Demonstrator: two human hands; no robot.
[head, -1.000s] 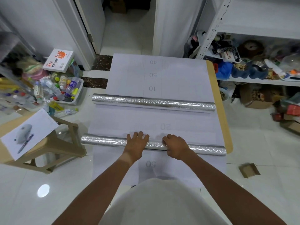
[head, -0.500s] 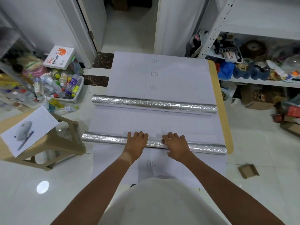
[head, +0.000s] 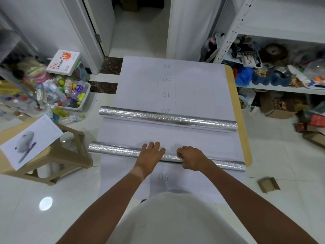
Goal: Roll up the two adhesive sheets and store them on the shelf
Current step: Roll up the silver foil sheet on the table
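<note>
Two silver foil adhesive sheets lie partly rolled on a table, white backing up with printed numbers. The far roll [head: 167, 119] lies across the table's middle, untouched. The near roll [head: 114, 149] lies close to the front edge. My left hand [head: 152, 154] rests palm down on its middle, fingers reaching over it. My right hand [head: 191, 160] sits just to the right, fingers curled over the same roll. The flat part of the near sheet [head: 163, 176] hangs toward me. The white metal shelf [head: 281, 88] stands to the right.
The table's wooden edge [head: 244, 138] shows on the right. The shelf's lower levels hold clutter. A beige stool [head: 70, 155] with a paper sheet stands left, beside a bin of bottles [head: 70, 95]. A cardboard scrap [head: 268, 184] lies on the floor.
Both hands have pushed the near roll a little away from me, over the printed "20", narrowing the gap to the far roll. The far roll lies as before.
</note>
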